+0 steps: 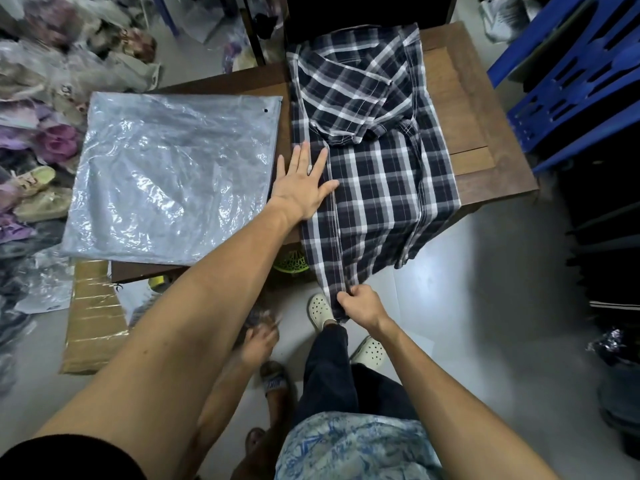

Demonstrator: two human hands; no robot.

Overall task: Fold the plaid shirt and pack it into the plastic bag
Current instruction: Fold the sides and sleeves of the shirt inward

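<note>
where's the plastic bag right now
In the head view the plastic bag lies flat on the left part of the wooden table, just left of the plaid shirt and beside the left hand.

Head camera, steep downward (wide-angle), close over table [485, 109].

The person wears a light top [353, 445] with a blue pattern, dark trousers [332, 368], and pale clogs [320, 310] with small holes. Both forearms are bare; a black sleeve [69, 459] covers the left upper arm.
</note>
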